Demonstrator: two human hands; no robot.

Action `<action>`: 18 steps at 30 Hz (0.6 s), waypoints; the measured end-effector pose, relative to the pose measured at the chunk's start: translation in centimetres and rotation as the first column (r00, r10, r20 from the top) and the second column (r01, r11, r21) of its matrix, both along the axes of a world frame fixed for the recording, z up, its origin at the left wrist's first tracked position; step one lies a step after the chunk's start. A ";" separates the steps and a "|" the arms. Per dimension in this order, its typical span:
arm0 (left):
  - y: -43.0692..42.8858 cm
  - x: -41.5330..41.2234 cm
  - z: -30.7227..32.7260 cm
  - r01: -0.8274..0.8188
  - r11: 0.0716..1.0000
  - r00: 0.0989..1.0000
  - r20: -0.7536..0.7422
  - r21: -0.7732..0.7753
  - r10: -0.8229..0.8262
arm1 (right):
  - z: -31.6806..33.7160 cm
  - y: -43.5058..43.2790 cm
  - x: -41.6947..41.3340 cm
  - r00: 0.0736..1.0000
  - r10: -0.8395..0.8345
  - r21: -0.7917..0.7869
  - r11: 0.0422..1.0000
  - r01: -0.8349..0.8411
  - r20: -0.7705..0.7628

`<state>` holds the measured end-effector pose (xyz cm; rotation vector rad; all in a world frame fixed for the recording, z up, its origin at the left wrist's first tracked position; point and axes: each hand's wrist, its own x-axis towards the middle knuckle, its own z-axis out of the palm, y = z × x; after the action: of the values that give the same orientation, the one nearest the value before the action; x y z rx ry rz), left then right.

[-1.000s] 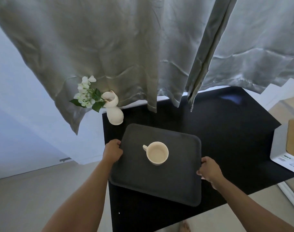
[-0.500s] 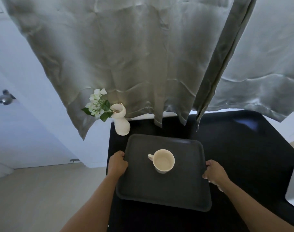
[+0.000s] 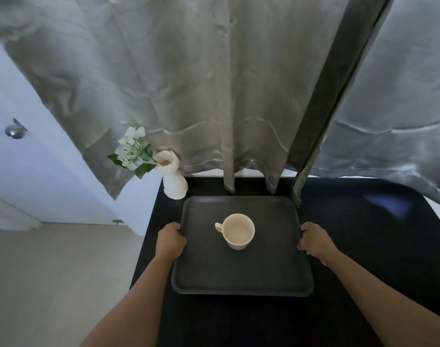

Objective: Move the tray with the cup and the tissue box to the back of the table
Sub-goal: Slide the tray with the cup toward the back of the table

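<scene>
My left hand (image 3: 171, 241) is clamped on the left rim of the dark grey tray (image 3: 241, 274), fingers curled over the edge at about 9 o'clock from the tray's centre, and my right hand (image 3: 314, 240) grips the right rim at about 3 o'clock, its fingers wrapped under the edge. Both forearms run in from the bottom of the view. The cream cup (image 3: 238, 231) stands upright near the middle of the tray, slightly toward its far half, with the handle pointing to 9 o'clock; I can see pale inner walls and nothing clearly inside. The tray sits over the black table (image 3: 364, 234), its far edge close to the table's back edge, where the hem of the grey-green curtain (image 3: 214, 96) hangs down and brushes the surface at 12 o'clock. At about 11 o'clock from the tray, just off its far-left corner, a white vase (image 3: 174, 179) stands on the table corner holding white flowers (image 3: 132, 149) with green leaves that lean left. Further out at 9 o'clock are a pale wall, beige floor and a metal door knob (image 3: 14, 131).
</scene>
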<state>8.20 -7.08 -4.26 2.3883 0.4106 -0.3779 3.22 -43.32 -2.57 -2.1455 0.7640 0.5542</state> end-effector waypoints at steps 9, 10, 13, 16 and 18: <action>-0.5 3.5 -1.0 -0.006 1.000 1.000 -0.013 0.001 0.006 | -1.8 -0.4 2.9 1.000 -0.009 0.002 1.000 0.009 -0.006; -0.5 3.9 -1.1 -0.004 1.000 1.000 -0.017 0.000 0.004 | -2.0 -0.4 3.2 1.000 -0.010 -0.004 1.000 0.010 -0.011; -0.5 5.3 -1.6 0.015 1.000 1.000 -0.019 -0.001 -0.015 | -2.4 -0.2 4.2 1.000 -0.008 -0.016 1.000 0.008 -0.026; -0.8 6.8 -2.0 0.029 1.000 0.999 -0.018 0.005 -0.029 | -2.8 -0.3 4.9 0.999 -0.010 -0.019 1.000 0.009 -0.032; -1.0 7.8 -2.4 0.037 0.999 0.999 -0.017 0.007 -0.037 | -3.0 -0.5 5.5 0.999 -0.013 -0.023 1.000 0.012 -0.035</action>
<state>16.05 -8.11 -6.66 2.4042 0.3763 -0.4148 8.68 -43.81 -5.62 -2.1554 0.8067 0.5809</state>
